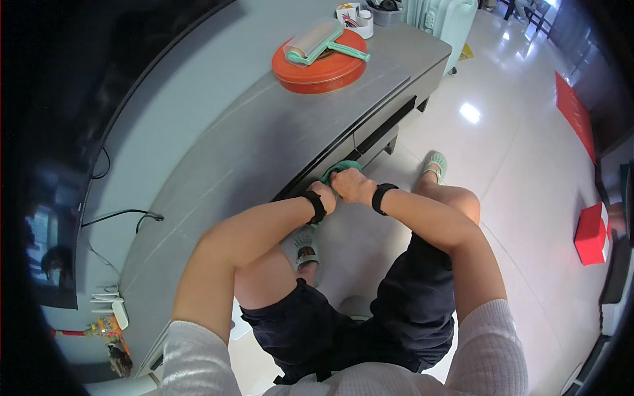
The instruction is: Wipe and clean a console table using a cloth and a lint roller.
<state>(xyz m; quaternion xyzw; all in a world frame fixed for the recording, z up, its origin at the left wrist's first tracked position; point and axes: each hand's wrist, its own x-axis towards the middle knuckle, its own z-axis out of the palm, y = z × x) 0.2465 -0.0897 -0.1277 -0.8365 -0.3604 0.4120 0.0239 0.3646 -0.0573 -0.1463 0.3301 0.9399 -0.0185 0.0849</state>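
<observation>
A bunched green cloth (346,165) is against the drawer front (329,157) of a long grey TV cabinet (247,148). My right hand (352,185) grips the cloth from above, its fingers curled into the folds. Close beside it, my left hand (324,194) also has bent fingers at the near end of the cloth; its fingertips are partly hidden. Each wrist wears a black band. To the right along the cabinet front runs a dark recessed strip (386,126).
On the cabinet top, a lint roller (317,44) rests on a round red tin (317,81), near a white holder (365,27) and a grey bin (388,17). A mint suitcase (448,29) stands beyond. A TV (64,173) hangs left; a red box (590,235) sits right.
</observation>
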